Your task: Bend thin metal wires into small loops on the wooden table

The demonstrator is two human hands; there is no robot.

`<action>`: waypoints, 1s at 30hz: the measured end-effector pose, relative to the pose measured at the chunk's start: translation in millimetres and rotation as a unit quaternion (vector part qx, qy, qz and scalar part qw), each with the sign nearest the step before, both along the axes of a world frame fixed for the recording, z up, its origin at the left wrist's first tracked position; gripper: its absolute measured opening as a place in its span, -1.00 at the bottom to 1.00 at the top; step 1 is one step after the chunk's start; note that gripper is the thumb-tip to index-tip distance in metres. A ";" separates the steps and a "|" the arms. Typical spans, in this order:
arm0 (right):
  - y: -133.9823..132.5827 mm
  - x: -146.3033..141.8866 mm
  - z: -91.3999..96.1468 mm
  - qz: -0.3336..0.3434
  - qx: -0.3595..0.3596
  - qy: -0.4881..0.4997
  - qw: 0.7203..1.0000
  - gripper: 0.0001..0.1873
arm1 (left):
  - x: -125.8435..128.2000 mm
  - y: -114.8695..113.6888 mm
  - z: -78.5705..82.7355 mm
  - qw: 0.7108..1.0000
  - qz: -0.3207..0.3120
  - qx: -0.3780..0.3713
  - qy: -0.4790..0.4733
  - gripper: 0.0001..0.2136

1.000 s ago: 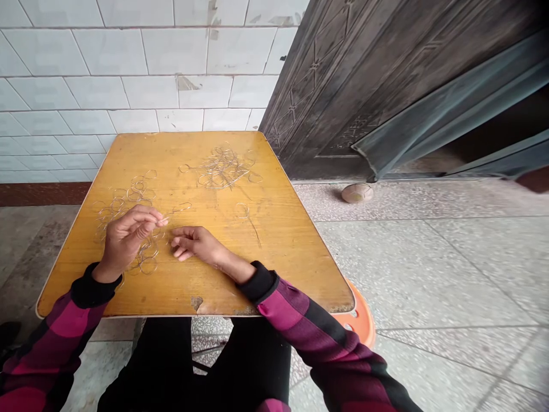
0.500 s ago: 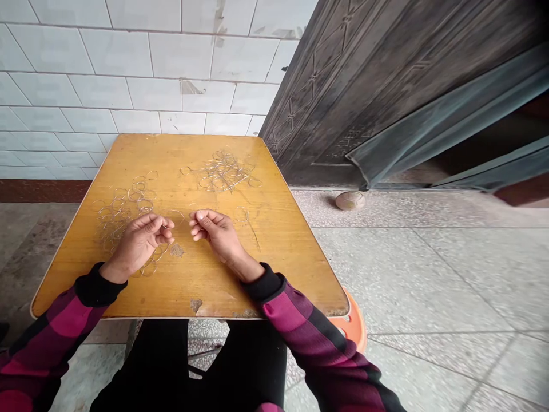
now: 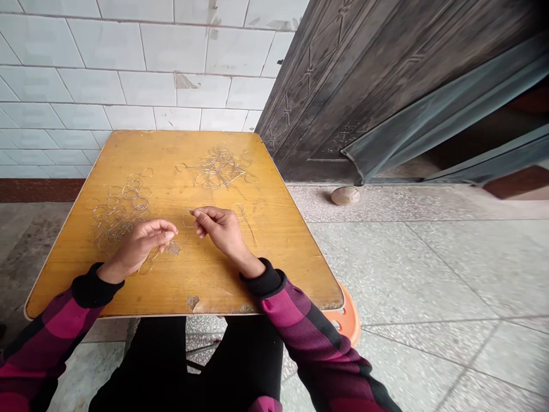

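Between my hands is a thin wire loop (image 3: 184,220), faint against the tabletop. My right hand (image 3: 219,228) pinches it between thumb and forefinger above the middle of the table. My left hand (image 3: 148,243) is closed in a pinch at the loop's other side, thumb against the forefinger; the wire at those fingertips is hard to make out. Beside and partly behind my left hand spreads a pile of wire rings (image 3: 115,213). One single wire loop with a long tail (image 3: 249,226) lies just right of my right hand.
A tangled heap of wire loops (image 3: 223,167) lies at the far side of the wooden table (image 3: 291,274). An orange stool (image 3: 349,317) stands under its right front corner. White tiled wall (image 3: 171,51) rises behind, a dark door (image 3: 309,114) at right, a round object (image 3: 345,195) on the floor.
My left hand has turned, with its fingers now straighter and the pinch slightly lower. The wire loop now hangs at my right fingertips. The whole view has shifted slightly.
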State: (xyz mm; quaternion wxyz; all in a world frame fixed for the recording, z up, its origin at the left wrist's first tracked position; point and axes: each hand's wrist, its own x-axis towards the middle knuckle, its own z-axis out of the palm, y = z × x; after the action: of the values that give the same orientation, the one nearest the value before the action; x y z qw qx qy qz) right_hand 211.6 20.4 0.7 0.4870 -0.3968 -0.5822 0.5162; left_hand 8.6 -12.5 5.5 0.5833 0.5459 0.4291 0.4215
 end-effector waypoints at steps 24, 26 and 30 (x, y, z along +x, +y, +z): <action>-9.0 -20.9 -16.6 0.102 -0.194 0.181 0.959 -0.71 | -6.5 6.9 -3.7 0.995 0.066 0.028 0.075 -0.86; -9.0 -21.7 -18.2 0.105 -0.187 0.172 0.962 -0.70 | -6.9 7.5 -5.4 0.993 0.079 0.037 0.079 -0.86; -8.1 -22.3 -23.6 0.118 -0.166 0.135 0.970 -0.71 | -5.5 8.2 -4.2 0.990 0.067 0.056 0.107 -0.87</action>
State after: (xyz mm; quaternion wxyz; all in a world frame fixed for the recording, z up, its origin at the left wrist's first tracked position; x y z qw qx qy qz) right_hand 189.3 12.3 -22.8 0.4241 -0.3274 -0.4594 0.7084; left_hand 3.1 -4.3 1.3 0.4729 0.5896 0.5008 0.4218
